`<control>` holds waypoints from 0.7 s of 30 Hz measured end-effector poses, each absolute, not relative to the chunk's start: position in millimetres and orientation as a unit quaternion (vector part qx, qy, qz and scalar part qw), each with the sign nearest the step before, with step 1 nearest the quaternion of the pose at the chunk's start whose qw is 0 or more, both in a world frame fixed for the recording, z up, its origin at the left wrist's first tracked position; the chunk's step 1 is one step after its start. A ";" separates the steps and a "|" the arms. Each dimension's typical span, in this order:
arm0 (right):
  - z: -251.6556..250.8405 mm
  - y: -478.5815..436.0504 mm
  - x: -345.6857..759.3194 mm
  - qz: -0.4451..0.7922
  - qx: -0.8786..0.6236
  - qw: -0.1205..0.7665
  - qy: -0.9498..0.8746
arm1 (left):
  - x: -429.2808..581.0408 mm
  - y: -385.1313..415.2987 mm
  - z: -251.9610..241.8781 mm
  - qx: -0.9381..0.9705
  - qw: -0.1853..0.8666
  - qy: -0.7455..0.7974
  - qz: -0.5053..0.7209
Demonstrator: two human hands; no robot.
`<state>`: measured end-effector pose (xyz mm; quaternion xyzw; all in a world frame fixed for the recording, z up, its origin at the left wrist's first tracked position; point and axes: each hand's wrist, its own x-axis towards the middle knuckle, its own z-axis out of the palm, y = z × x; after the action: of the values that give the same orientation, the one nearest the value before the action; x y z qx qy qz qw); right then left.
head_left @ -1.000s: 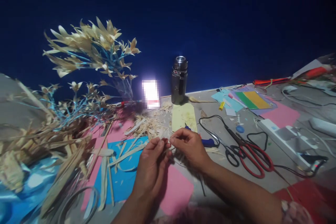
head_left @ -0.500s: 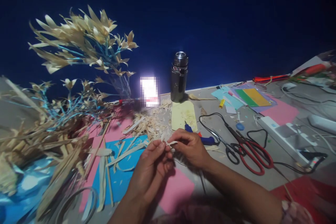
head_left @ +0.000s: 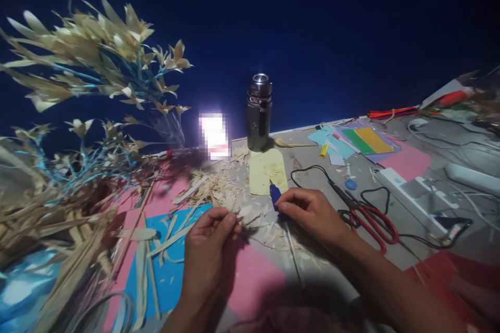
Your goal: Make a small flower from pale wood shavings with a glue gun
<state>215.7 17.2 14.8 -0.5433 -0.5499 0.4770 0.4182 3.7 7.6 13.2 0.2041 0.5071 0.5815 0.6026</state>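
My left hand [head_left: 211,242] is closed in a pinch over the pink and blue sheets. What its thumb and fingertips hold is too small to make out; pale scraps lie just behind. To the right, my right hand [head_left: 310,216] has its fingers curled on the dark blue glue gun [head_left: 274,193], hiding most of its body. The gun's nozzle points away onto a yellow sheet [head_left: 267,166]. A heap of pale dried husk shavings [head_left: 219,187] spreads beyond my left hand. Red-handled scissors [head_left: 375,226] lie right of my right hand.
A dark flask [head_left: 259,114] stands at the back. Dried-husk flowers on blue stems [head_left: 133,67] rise at the left, above husk strips [head_left: 82,255]. At the right are a white power strip [head_left: 414,200], cables and coloured sheets [head_left: 367,140]. A blurred bright patch glows beside the flask.
My hands have parted. The right has moved away from the left onto the glue gun, while the left keeps its pinch. The whole view has shifted slightly.
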 end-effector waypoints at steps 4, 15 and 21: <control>7.1 8.6 188.2 0.655 -0.473 0.418 -0.416 | 11.5 7.6 10.3 0.225 0.609 0.506 0.568; 1.3 15.1 161.4 0.764 -0.358 0.487 -0.228 | 7.4 8.3 13.1 0.123 0.678 0.447 0.570; -9.9 11.8 155.1 0.729 -0.394 0.494 -0.263 | 9.8 4.8 17.0 0.110 0.685 0.444 0.566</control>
<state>155.1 11.8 -9.9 -0.3936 -0.2629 0.7291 0.4943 9.8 4.8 17.0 0.1103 0.4444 0.5661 0.6855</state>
